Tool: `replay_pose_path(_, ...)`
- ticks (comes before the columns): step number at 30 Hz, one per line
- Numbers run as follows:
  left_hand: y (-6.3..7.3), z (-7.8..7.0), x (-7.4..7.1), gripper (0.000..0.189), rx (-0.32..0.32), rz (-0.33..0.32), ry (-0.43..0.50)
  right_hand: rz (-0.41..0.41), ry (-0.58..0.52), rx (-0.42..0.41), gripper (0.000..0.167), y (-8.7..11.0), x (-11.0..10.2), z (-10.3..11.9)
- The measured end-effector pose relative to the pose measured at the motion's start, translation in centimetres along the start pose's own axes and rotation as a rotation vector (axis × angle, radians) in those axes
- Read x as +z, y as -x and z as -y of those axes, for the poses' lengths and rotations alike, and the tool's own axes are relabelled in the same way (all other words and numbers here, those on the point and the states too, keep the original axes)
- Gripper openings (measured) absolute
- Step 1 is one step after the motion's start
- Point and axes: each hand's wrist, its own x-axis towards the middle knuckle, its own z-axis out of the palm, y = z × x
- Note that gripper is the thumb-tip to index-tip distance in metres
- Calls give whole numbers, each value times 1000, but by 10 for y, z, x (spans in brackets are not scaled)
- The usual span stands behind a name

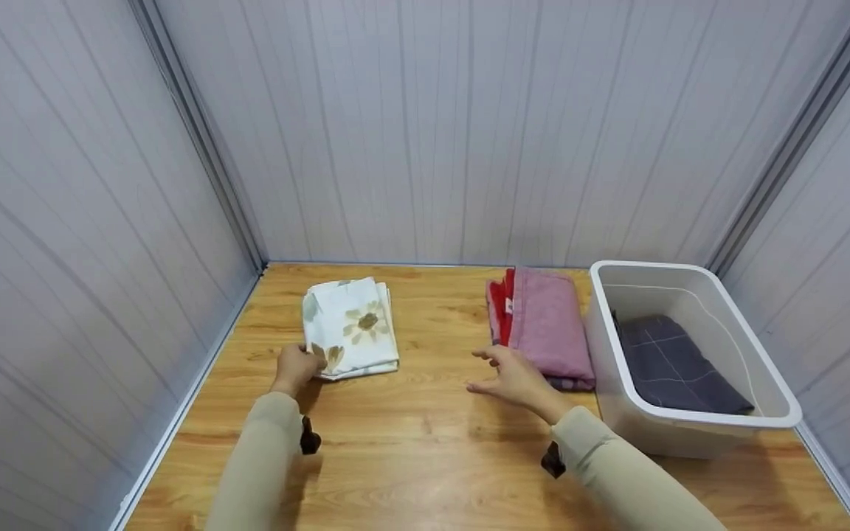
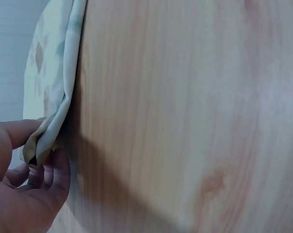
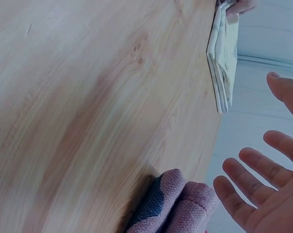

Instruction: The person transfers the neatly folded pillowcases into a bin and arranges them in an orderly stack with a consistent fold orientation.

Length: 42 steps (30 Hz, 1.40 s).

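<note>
A folded white cloth with a brown flower print (image 1: pixel 355 324) lies on the left of the wooden surface. My left hand (image 1: pixel 297 369) pinches its near left corner; in the left wrist view the thumb is above the folded edge and the fingers (image 2: pixel 49 174) are beneath it. My right hand (image 1: pixel 513 380) hovers with nothing in it, fingers spread, just left of a folded pink cloth (image 1: pixel 552 317) with red layers along its left side. The right wrist view shows the right hand's fingers (image 3: pixel 253 182) apart from the pink cloth (image 3: pixel 192 204).
A white plastic bin (image 1: pixel 690 420) stands at the right, close beside the pink cloth, with a dark grey checked cloth (image 1: pixel 679 365) inside. Pale panelled walls (image 1: pixel 432 133) enclose the wooden surface (image 1: pixel 425 457) at the back and both sides.
</note>
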Motion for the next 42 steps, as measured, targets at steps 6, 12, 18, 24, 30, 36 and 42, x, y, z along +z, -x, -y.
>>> replay_pose_path(6,-3,-7,3,60,35,-6,83,24,1,-10,63,-2,-1,5)
replay_pose_path(12,-2,-16,8,53,92,-44,83,33,17,-15,64,-6,-1,14)
replay_pose_path(18,1,-32,7,48,194,-45,17,9,18,-47,64,-12,-1,23)
replay_pose_path(24,4,-53,6,43,270,35,-8,-17,7,-75,63,-17,-4,29)
replay_pose_path(30,7,-74,9,37,331,87,-47,-16,1,-88,64,-19,-5,29)
replay_pose_path(36,10,-92,13,42,350,148,-62,-26,7,-81,65,-22,-7,30)
replay_pose_path(42,15,-103,18,47,370,247,-54,-49,5,-100,65,-25,-10,34)
